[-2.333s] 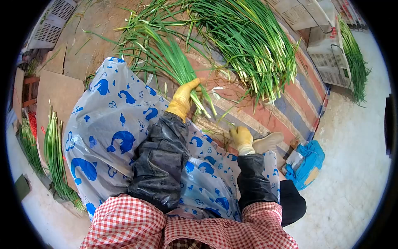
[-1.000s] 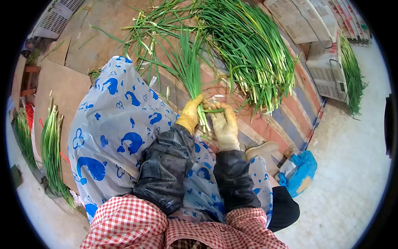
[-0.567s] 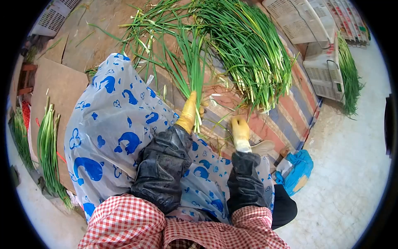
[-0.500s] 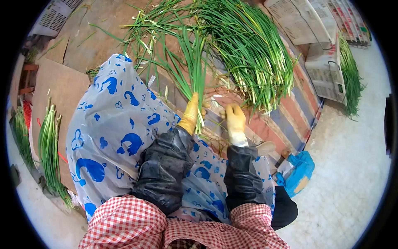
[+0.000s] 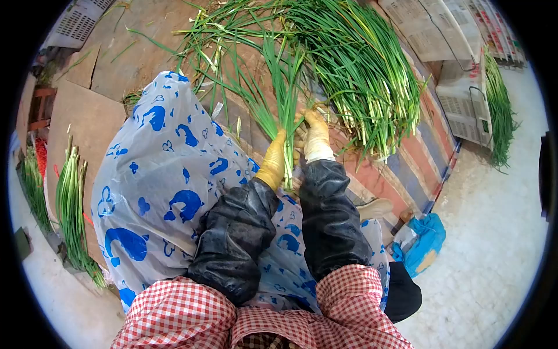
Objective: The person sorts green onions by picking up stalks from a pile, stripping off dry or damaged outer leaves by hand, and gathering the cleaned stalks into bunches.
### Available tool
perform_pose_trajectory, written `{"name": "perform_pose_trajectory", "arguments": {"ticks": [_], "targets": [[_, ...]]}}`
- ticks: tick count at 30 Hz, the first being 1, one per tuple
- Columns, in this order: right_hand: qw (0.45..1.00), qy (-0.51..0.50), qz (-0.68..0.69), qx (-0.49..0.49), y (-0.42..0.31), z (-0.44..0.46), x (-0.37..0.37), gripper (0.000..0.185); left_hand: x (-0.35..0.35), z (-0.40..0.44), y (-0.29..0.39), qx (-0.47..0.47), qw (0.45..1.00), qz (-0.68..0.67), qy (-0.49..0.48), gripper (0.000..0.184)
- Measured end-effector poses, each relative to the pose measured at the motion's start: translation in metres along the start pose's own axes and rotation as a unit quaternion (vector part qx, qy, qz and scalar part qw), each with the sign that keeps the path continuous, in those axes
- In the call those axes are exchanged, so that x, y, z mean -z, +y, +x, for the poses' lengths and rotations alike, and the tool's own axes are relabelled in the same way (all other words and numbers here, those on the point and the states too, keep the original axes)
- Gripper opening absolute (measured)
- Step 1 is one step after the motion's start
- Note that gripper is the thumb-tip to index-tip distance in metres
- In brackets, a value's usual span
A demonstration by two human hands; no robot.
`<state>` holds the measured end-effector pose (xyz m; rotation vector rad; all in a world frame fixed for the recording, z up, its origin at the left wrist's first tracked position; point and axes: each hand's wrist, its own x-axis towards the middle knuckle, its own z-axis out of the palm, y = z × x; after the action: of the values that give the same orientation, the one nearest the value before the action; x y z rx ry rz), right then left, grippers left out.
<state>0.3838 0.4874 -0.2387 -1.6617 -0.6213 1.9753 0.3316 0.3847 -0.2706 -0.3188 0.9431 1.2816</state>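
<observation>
One bunch [image 5: 286, 110] is grasped by the left hand [image 5: 273, 160]; for the right hand [image 5: 317, 135], grip cannot be told; a pile [image 5: 369, 81] is left

The left hand [image 5: 273, 160] covers part of its green bunch [image 5: 286, 102], its fingers mostly hidden. What the right hand's [image 5: 317, 136] fingertips pinch is too small to tell. Beyond both hands, the large pile [image 5: 366, 75] and 1 far-left crate [image 5: 74, 28] run out of view.
</observation>
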Motion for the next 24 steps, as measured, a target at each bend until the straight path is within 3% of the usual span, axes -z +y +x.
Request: {"name": "perform_pose_trajectory", "arguments": {"ticks": [4,8,11,13,15,17,19,21,23,24], "targets": [[0.992,-0.078,0.099,0.019,0.011,0.01,0.027,0.027,-0.001,-0.003,0.004,0.002,0.999,-0.034,-0.007,0.047],[0.99,-0.057,0.127,0.024,0.014,0.011,0.028,0.02,-0.007,-0.015,0.011,0.011,0.999,-0.04,-0.014,0.039],[0.995,-0.06,0.068,0.038,0.002,0.0,0.015,0.028,-0.001,-0.007,0.005,0.002,1.0,0.006,-0.017,0.032],[0.98,-0.18,-0.04,0.078,-0.005,-0.009,0.01,0.027,-0.001,-0.008,0.005,-0.003,1.0,0.018,-0.025,0.029],[0.981,-0.139,-0.089,0.103,-0.002,-0.011,0.012,0.025,-0.002,-0.011,0.006,0.029,0.999,-0.043,0.0,0.027],[0.984,0.009,-0.164,0.072,0.002,-0.013,0.018,0.023,-0.004,-0.013,0.007,0.031,0.998,-0.058,0.008,0.028],[0.975,0.037,-0.212,0.05,0.004,-0.032,0.013,0.02,-0.001,-0.007,0.003,0.033,0.997,-0.073,0.015,0.028],[0.865,0.029,-0.484,0.128,0.012,-0.04,0.014,0.021,0.007,0.003,-0.006,0.032,0.994,-0.092,0.057,0.028],[0.848,0.063,-0.503,0.158,0.017,-0.048,0.015,0.02,0.007,0.004,-0.009,0.032,0.991,-0.114,0.067,0.027],[0.882,0.073,-0.439,0.156,0.019,-0.049,0.015,0.021,0.006,0.004,-0.009,0.033,0.987,-0.136,0.077,0.026]]}}
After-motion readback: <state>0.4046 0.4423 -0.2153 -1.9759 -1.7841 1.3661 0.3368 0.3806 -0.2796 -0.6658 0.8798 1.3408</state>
